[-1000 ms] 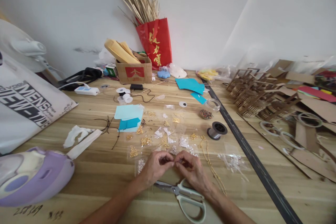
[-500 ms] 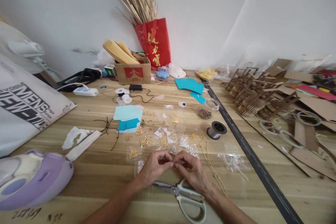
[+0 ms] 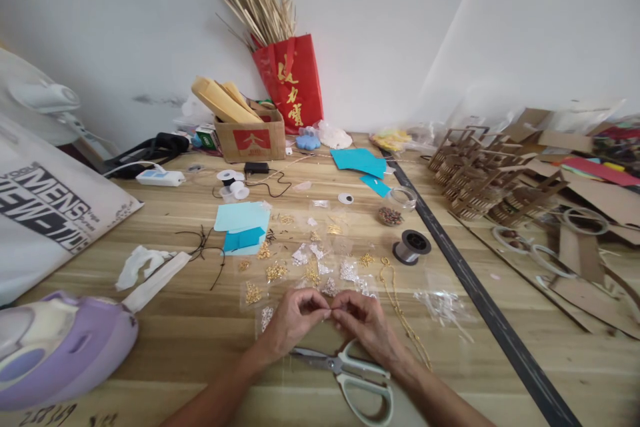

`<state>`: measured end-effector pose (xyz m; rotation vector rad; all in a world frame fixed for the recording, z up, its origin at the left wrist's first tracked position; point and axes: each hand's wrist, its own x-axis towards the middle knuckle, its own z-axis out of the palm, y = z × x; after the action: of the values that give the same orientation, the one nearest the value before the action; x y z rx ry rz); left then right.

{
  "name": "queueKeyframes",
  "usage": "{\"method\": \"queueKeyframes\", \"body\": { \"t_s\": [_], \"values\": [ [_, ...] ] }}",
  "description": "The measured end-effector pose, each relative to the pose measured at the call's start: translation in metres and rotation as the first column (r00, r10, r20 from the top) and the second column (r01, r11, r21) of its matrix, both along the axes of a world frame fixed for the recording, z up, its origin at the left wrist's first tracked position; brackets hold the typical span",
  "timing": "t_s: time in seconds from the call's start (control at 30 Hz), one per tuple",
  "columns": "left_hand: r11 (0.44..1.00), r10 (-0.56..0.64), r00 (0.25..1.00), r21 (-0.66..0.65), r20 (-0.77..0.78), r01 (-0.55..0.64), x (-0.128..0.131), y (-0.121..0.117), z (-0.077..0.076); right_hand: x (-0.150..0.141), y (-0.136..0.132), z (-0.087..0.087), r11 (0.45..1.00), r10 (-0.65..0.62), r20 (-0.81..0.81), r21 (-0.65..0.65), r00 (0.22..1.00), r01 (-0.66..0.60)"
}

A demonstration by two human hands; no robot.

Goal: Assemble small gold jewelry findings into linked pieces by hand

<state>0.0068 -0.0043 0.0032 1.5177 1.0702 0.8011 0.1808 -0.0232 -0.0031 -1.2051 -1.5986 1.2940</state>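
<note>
**Two hands (image 3: pixel 295 315), one pair of scissors (image 3: pixel 334 362)**

Also one gold-coloured chain (image 3: pixel 399 310), one black spool of silvery wire (image 3: pixel 406 252), one googly eye (image 3: pixel 345 198), one container of small beads (image 3: pixel 390 216), one black power adapter (image 3: pixel 257 168), one white power strip (image 3: pixel 160 177), one red carrier bag (image 3: pixel 303 80). The brown handled baskets (image 3: pixel 463 197) overlap too much to number.

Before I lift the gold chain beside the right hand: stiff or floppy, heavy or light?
The gold chain is probably floppy: it lies in loose, curving strands. Likely light, as they look thin. Might tangle, since they lie close together.
</note>
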Motion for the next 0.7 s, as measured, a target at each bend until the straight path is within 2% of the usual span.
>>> {"method": "queueKeyframes", "body": {
  "t_s": [0.17,0.47,0.7],
  "values": [
    [0.999,-0.002,1.0,-0.043,0.003,0.002,0.0005,0.0001,0.0031,0.0023,0.0002,-0.0034,0.999,0.026,-0.028,-0.033,0.999,-0.027],
    [0.994,-0.022,0.998,-0.101,0.061,0.028,-0.0011,0.0034,-0.0005,-0.0004,-0.0003,-0.0019,0.993,0.022,-0.131,-0.112,0.991,-0.037],
    [0.997,-0.001,0.996,-0.082,0.086,0.008,0.0006,0.002,-0.0018,-0.0017,-0.0001,-0.005,0.987,0.006,-0.17,-0.159,0.985,-0.033]
  ]
}}
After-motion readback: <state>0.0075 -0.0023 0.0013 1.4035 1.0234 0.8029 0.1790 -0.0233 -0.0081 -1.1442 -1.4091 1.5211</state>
